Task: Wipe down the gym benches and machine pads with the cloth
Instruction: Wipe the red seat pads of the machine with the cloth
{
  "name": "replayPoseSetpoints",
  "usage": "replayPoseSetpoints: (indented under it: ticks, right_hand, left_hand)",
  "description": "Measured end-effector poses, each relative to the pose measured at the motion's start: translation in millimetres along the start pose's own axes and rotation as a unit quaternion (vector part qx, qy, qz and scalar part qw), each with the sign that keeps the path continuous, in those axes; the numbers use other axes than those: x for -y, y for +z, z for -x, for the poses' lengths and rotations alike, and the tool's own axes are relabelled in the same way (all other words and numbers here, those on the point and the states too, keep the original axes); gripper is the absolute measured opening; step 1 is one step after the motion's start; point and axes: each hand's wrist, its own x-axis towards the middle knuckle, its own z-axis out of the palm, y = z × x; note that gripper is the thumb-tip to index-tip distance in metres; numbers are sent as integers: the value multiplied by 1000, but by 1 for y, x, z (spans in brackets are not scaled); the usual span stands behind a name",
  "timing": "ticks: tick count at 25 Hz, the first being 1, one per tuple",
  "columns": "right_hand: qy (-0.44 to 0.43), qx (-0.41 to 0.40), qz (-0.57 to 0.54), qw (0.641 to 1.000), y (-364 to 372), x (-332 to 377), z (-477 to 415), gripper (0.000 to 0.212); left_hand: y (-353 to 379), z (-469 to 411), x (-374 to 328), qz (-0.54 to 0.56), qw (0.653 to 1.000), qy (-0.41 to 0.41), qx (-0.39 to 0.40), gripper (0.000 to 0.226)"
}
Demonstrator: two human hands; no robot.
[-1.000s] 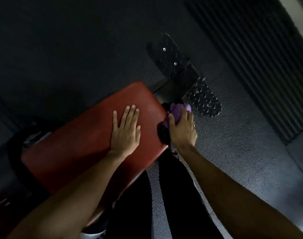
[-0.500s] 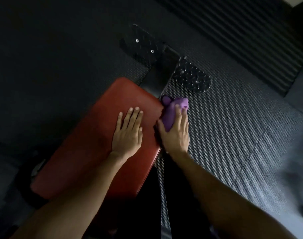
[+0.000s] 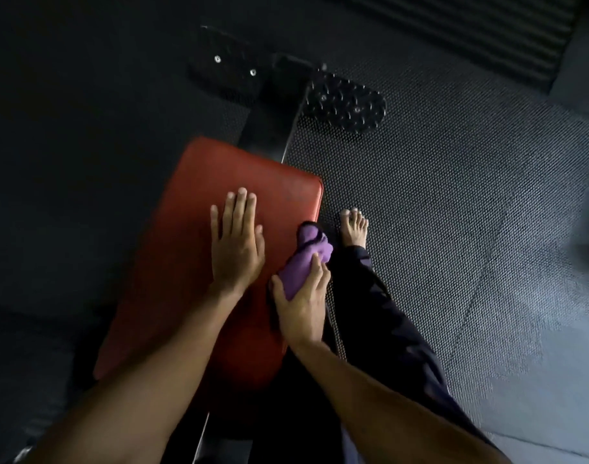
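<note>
Right, the left hand [image 3: 236,249] lies flat on the red bench [image 3: 186,262], fingers straight and close together, palm pressing on the top toward the far end. The right hand [image 3: 301,309] grips the purple cloth [image 3: 305,259], thumb and fingers curled round the bunched wad. The cloth sits against the bench's right edge, a little nearer than the far right corner, and seems to work the side face rather than the top. A bare foot [image 3: 353,227] stands on the dotted floor [image 3: 454,229] just right of the cloth, and a studded plate [image 3: 345,103] of the frame lies beyond the far end. How far along? Hard to call: the light is dim and the top shows no streaks or damp sheen, so I cannot tell which parts are done. By my reading this is edge work on one bench; its near half, its left side and any other benches or machine pads, none in view, may well be left.
</note>
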Motion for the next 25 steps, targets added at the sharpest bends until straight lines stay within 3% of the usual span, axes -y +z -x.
replayPoseSetpoints:
  ticks: [6,10,14,19,25]
  right_hand:
    - [-9,-62,5,998,-23,56,-117,80]
    - [-32,-9,64,997,-8,31,-50,82]
    - [-36,88,108,990,-33,18,-39,85]
    - [-12,143,156,977,-100,51,-37,74]
    - [26,157,148,976,-220,74,1,70]
  left_hand:
    - [-3,-2,-1,-13,1000,-3,17,57]
    - [-7,-4,3,0,999,11,33,58]
    - [-29,-9,-6,-8,994,-7,107,62]
    - [-90,-18,-52,35,963,-82,254,47]
    - [-184,-14,-136,45,952,-68,296,43]
